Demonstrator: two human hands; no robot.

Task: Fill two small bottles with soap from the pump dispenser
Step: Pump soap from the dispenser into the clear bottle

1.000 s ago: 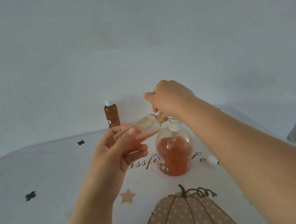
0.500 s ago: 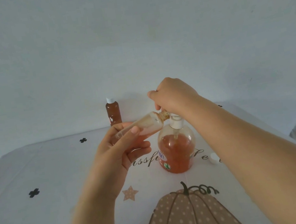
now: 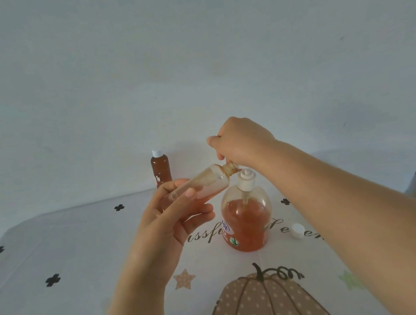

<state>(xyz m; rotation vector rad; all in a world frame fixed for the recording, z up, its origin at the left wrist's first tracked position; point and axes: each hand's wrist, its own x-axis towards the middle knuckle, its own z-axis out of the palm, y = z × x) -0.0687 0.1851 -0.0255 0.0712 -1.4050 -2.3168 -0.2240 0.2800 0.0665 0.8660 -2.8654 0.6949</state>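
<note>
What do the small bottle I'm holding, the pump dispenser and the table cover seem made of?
The small bottle looks like clear plastic: orange soap shows through its wall. The pump dispenser seems clear plastic too, soap visible inside, with an opaque white collar. The table cover is probably printed vinyl or cloth; its matte look leaves that open.

The left hand (image 3: 172, 216) holds a small bottle (image 3: 205, 184) tilted, its open neck raised to the top of the pump dispenser (image 3: 246, 221), where the right hand (image 3: 242, 141) curls over the pump head. From the dispenser, a full capped bottle (image 3: 160, 168) stands at ten o'clock and a white cap (image 3: 297, 231) lies at four o'clock on the pumpkin-print tablecloth (image 3: 68, 259).
</note>
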